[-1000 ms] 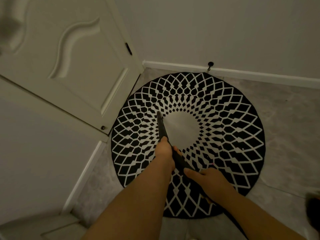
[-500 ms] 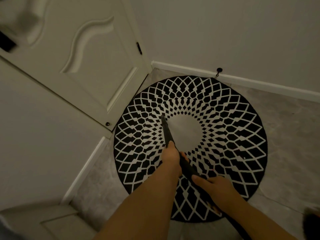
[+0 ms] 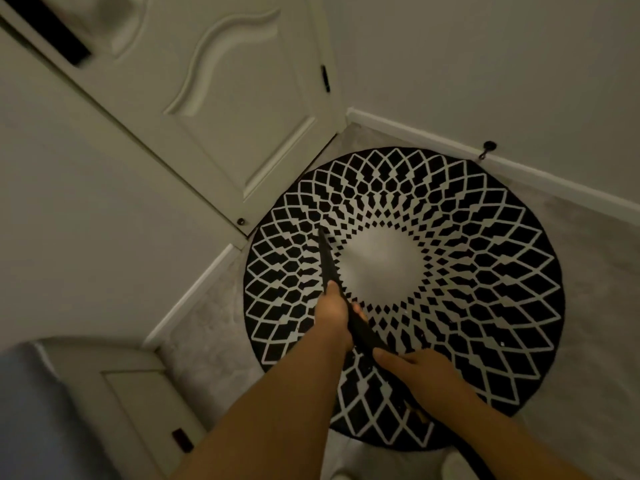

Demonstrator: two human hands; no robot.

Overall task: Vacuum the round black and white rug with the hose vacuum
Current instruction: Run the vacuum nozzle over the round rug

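The round black and white rug (image 3: pixel 485 271) lies on the grey floor, with a plain white centre. A black vacuum nozzle (image 3: pixel 327 261) slants over its left half, its narrow tip resting on the pattern just left of the white centre. My left hand (image 3: pixel 334 311) grips the nozzle's upper part. Lower down, my right hand (image 3: pixel 420 374) holds the black hose where it joins the nozzle. The hose (image 3: pixel 471 459) runs off under my right forearm toward the bottom edge.
A white panelled door (image 3: pixel 225 109) stands at the rug's upper left edge. White baseboard (image 3: pixel 519 171) with a small black doorstop (image 3: pixel 487 148) runs behind the rug. Pale furniture (image 3: pixel 131 386) fills the lower left corner.
The view has swung so the rug sits further right and lower. The nozzle tip has stayed just left of the white centre, and both hands keep their grips.
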